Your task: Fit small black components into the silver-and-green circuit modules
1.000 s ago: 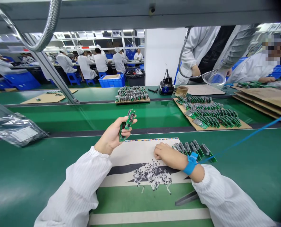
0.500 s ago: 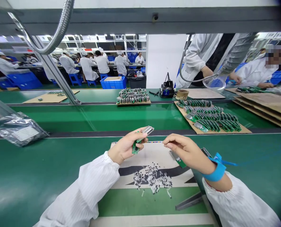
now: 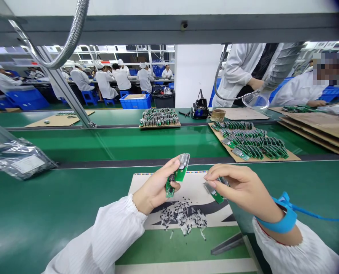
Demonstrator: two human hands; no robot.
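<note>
My left hand [image 3: 156,186] grips a green circuit board [image 3: 176,176] with a metal-capped module at its upper end. My right hand [image 3: 240,186] pinches a second green board [image 3: 213,193] with a silver part, its far end partly hidden by my fingers. Both hands hover over a printed paper mat [image 3: 160,184]. On that mat, below my hands, lies a scattered heap of small black components with silver leads [image 3: 183,215]. A blue wrist strap [image 3: 283,217] circles my right wrist, its cord running off to the right.
Green conveyor belts run across the bench. Further back stand boards on cardboard [image 3: 251,146] and a board pile on a tray [image 3: 159,118]. A plastic bag [image 3: 21,163] lies at left. A co-worker's hand [image 3: 315,103] works at right beside a soldering station [image 3: 200,108].
My right hand has lifted off the mat and now holds a board. My left hand has lowered and turned its board, showing the metal-capped end. The view has tilted slightly.
</note>
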